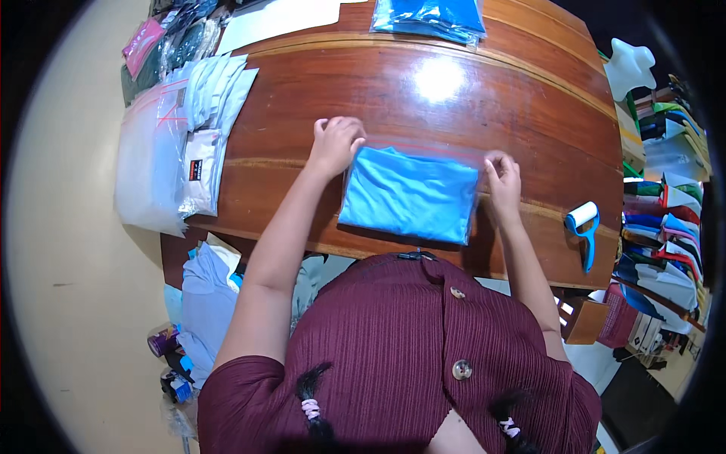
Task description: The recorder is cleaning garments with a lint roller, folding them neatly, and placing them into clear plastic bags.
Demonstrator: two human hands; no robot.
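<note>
A folded bright blue garment (411, 196) lies flat on the wooden table inside a clear plastic bag (431, 148), whose red-lined zip edge points away from me. My left hand (339, 142) is at the bag's far left corner, fingers curled, thumb by the plastic. At the far right corner, my right hand (502, 179) has thumb and forefinger brought together at the film's edge. Whether either hand pinches the plastic is too fine to make out.
Clear zip bags (150, 164) and folded pale garments (218, 85) lie at the table's left. A blue-handled lint roller (590, 238) rests at the right. Bagged blue garments (428, 20) lie at the far edge. Hanging clothes (663, 227) and a white mannequin torso (629, 68) stand beyond the right side.
</note>
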